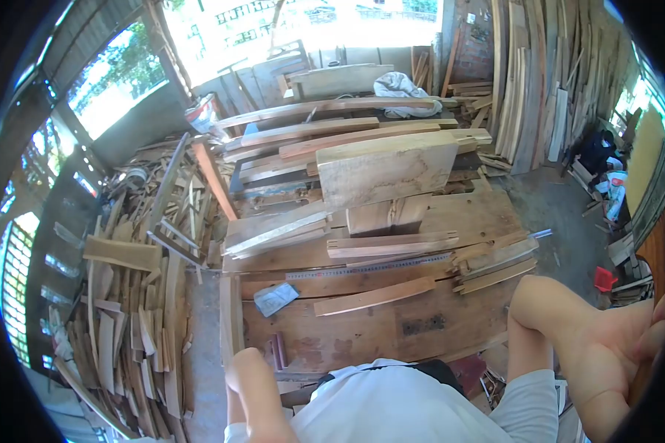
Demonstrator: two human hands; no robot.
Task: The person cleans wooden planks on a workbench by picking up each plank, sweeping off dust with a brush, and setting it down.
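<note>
At the right edge, close to the camera, my right hand (635,340) has its fingers wrapped round a long reddish-brown wooden piece (653,255). The lower part of that piece passes behind the hand, and its ends are cut off or hidden. My left arm (253,376) is bent at the lower edge, but its hand is out of frame. Before me stands a wooden workbench (332,343). On it lie a measuring tape or rule (369,267), a narrow wooden strip (375,296), a blue-grey folded paper or cloth (276,298) and a purple-brown piece (278,351).
A thick wooden block (388,170) rests on edge across the bench, with several boards (332,133) behind it. Scrap wood (137,332) is heaped on the left. Tall planks (528,96) lean at the back right. A red container (605,279) sits on the floor.
</note>
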